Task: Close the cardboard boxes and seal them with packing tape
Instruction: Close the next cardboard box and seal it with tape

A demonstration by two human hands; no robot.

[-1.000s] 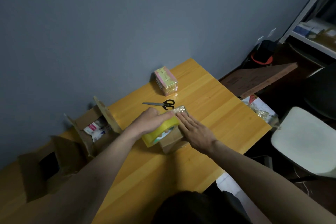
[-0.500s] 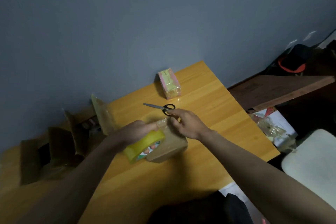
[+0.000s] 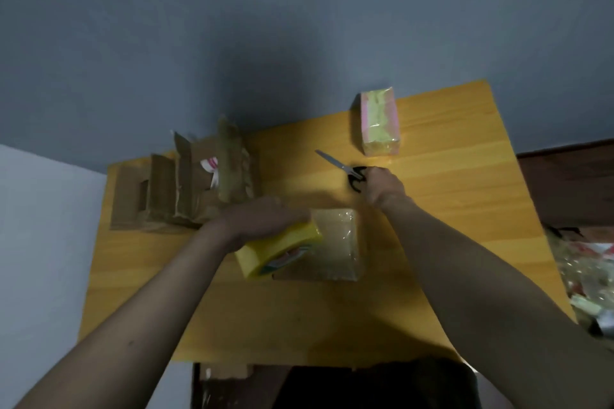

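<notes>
A small closed cardboard box with shiny tape over its top lies in the middle of the wooden table. My left hand grips a yellow roll of packing tape at the box's left side. My right hand is beyond the box, its fingers curled round the black handles of the scissors, whose blades point left and away. Two open cardboard boxes with raised flaps stand at the table's back left; one shows a white and pink item inside.
A pink and yellow wrapped pack lies at the table's far edge by the grey wall. Crumpled wrappers and clutter lie on the floor to the right. The table's near edge is just in front of my body.
My right hand has left the box's top and reached away to the scissors' handles. My left hand keeps the tape roll by the box. The view has swung left.
</notes>
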